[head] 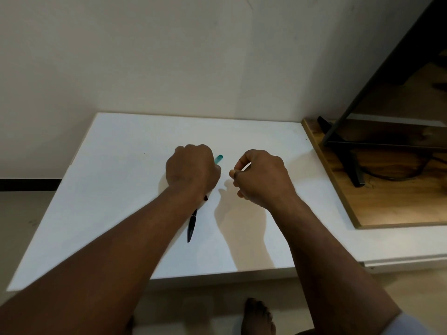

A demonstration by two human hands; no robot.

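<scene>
centre frame, over white table (116, 165): left hand (191, 169) clenched round teal pen (219, 159), likely bracing it for right hand (262, 176), pinched beside; holding anything, cannot tell. 1 black pen (191, 227) lies lower centre.

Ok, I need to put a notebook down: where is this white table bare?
Bare: the white table left of the left hand, the far strip along the wall, the near right part by the wooden board. Crowded: the middle, with right hand, teal pen, black pen.

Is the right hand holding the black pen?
No: the black pen lies on the white table by the left forearm, well apart from the right hand.
</scene>
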